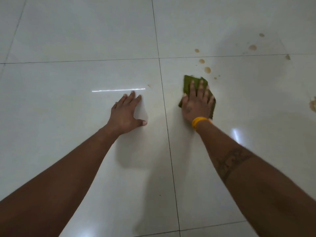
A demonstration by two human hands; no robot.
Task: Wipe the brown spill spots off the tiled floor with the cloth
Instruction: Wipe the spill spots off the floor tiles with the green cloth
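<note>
The head view looks down on the right hand (196,105), which lies palm-down and flat with its fingers spread on a folded olive-green cloth (189,82), pressing it to the floor rather than gripping it. The cloth shows beyond the fingertips, along the thumb side and at the little-finger side, so the hand covers its middle and near part. A yellow band (200,121) circles the right wrist, and a dark tattooed band crosses the forearm further back.

The left hand (125,113) rests open and empty on the glossy white tiled floor (77,40), palm down, fingers spread forward and thumb stretched toward the right. It sits on the neighbouring tile, well apart from the cloth, with a dark grout line (165,106) running between the two hands.

Just past the far right corner of the cloth lie the brown spill spots (207,69): a round one nearest, two more in a row beyond it toward the far grout line, and a couple of tiny specks to the right of the cloth's far edge. Further spots sit away to the upper right, and a larger brown smear (313,103) is cut by the right border of the view. One small faint brown mark (149,85) lies left of the grout line, just ahead of the left hand's fingers, beside a thin bright streak of reflected light (118,90).
</note>
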